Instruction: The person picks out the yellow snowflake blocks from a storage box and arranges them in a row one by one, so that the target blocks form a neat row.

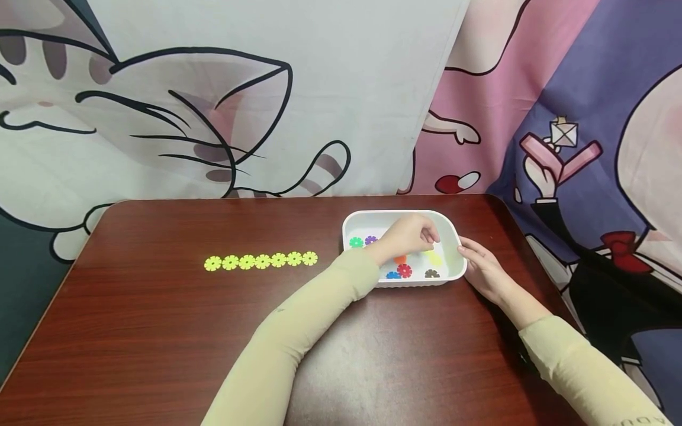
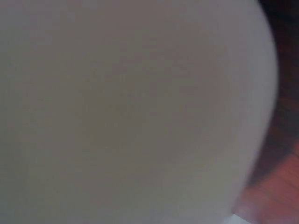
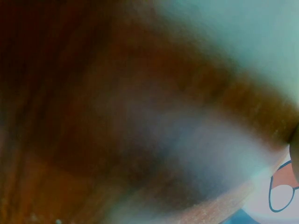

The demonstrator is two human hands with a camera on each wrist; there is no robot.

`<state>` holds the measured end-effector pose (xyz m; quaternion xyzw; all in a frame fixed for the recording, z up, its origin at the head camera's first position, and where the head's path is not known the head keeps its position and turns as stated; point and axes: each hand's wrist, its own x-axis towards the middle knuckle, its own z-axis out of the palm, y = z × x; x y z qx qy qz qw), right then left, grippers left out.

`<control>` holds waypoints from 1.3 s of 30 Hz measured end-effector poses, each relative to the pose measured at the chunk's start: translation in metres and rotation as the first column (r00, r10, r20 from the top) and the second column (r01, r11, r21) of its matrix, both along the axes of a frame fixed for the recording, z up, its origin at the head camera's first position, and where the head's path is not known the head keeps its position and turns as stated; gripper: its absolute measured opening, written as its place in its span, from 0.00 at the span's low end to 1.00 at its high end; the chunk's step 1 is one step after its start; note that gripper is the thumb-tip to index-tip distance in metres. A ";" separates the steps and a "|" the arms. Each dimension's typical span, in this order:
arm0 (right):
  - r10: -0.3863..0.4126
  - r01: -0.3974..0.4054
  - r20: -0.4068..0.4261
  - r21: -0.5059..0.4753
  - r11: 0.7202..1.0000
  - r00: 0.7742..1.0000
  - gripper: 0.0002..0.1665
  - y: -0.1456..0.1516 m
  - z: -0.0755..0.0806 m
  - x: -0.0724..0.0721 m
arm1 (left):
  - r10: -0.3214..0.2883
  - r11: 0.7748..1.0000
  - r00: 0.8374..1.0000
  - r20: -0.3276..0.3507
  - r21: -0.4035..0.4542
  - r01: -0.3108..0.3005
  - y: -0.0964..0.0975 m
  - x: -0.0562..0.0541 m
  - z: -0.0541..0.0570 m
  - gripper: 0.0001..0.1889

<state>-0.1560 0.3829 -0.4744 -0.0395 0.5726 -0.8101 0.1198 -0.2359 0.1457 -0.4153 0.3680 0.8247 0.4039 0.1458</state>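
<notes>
A white plastic tray point(image 1: 348, 225) stands at the right rear of the table, holding several coloured flower-shaped discs. Above it is my left hand point(image 1: 407, 236), its fingers bent downward. Yellow discs point(image 1: 436, 258) lie just beneath those fingertips; whether one is pinched between them is unclear. My right hand point(image 1: 485, 269) holds the tray's right end by the rim. Left of the tray, several yellow flower discs point(image 1: 262, 261) form a straight row on the table. Both wrist views are mostly blurred and show little of the fingers.
The brown wooden table point(image 1: 160, 337) has rounded far corners. Right behind it hangs a printed cartoon cloth point(image 1: 373, 89). In the tray also lie a red disc point(image 1: 404, 271), a green disc point(image 1: 356, 242) and a dark disc point(image 1: 432, 274).
</notes>
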 end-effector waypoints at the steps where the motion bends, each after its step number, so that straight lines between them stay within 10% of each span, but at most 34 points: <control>1: 0.000 0.000 0.000 0.000 1.000 1.000 0.24 0.000 0.000 0.000 | -0.005 1.000 1.000 -0.007 -0.006 0.005 0.002 0.001 0.000 0.06; 39: 0.006 -0.006 0.022 -0.006 1.000 1.000 0.23 0.000 0.002 0.001 | -0.046 0.949 0.988 -0.148 -0.315 -0.003 0.019 0.015 -0.024 0.22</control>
